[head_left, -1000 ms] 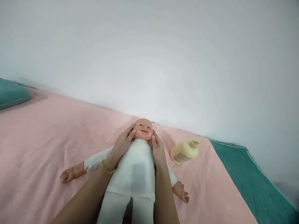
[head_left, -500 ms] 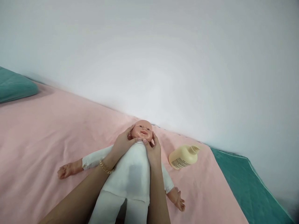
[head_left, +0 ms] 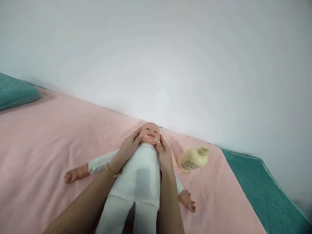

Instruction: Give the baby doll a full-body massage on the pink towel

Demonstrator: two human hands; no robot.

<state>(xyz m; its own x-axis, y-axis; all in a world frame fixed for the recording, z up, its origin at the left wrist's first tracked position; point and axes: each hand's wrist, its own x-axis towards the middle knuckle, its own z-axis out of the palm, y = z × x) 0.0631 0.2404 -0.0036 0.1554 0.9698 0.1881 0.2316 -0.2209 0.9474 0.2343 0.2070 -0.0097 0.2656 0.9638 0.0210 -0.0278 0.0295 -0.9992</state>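
A baby doll [head_left: 146,162] with a white cloth body lies on its back, its arms spread out to the sides. My left hand [head_left: 130,145], with a beaded bracelet at the wrist, cups one side of the doll's head [head_left: 150,131], thumb on the cheek. On the opposite side, my right hand [head_left: 165,154] holds the jaw and cheek between thumb and fingers. Both palms rest near the doll's shoulders. To the right of the doll, a pale yellow bottle [head_left: 192,159] without a cap stands tilted in the view, with printed text on it.
Pink cloth [head_left: 48,136] covers the surface under the doll. A folded green cloth or pillow [head_left: 17,91] lies at the far left, and green fabric [head_left: 263,185] shows at the right. Behind everything rises a pale wall [head_left: 156,58].
My thumbs have slid apart from beneath the doll's chin, outward and up to its cheeks. The collar now shows between them. The whole view has shifted slightly.
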